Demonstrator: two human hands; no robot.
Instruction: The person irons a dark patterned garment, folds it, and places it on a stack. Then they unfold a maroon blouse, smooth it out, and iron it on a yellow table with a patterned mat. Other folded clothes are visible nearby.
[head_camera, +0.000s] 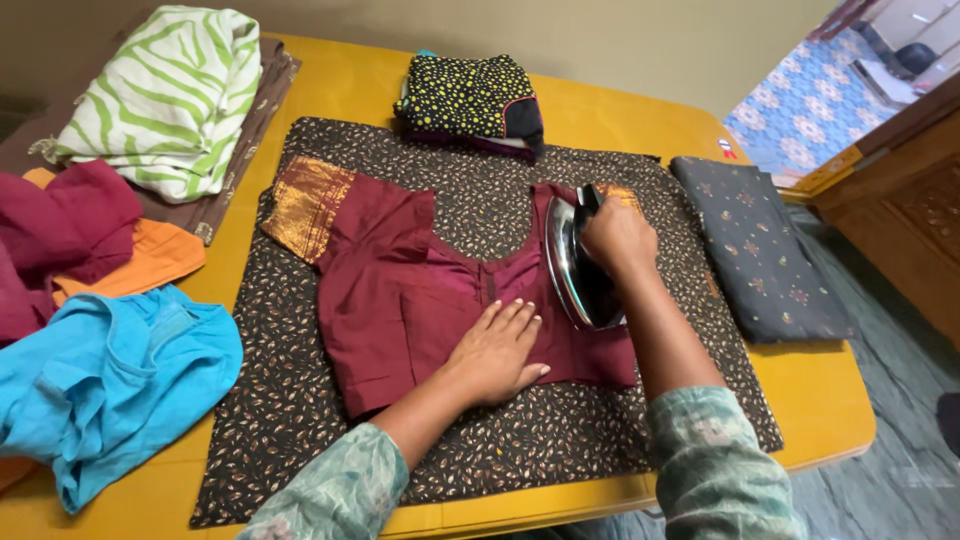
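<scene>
Maroon blouse (400, 300), right hand (618, 238) gripping iron (578, 268)

blouse (400, 300): maroon, gold-bordered sleeve, spread flat on patterned cloth | iron (578, 262): silver-black, tilted on edge over blouse's right side

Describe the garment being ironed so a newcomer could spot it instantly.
On the yellow table lies a dark leaf-print cloth. Spread on it, under the left hand, is the maroon blouse. Its gold woven sleeve band appears on no other garment.
</scene>
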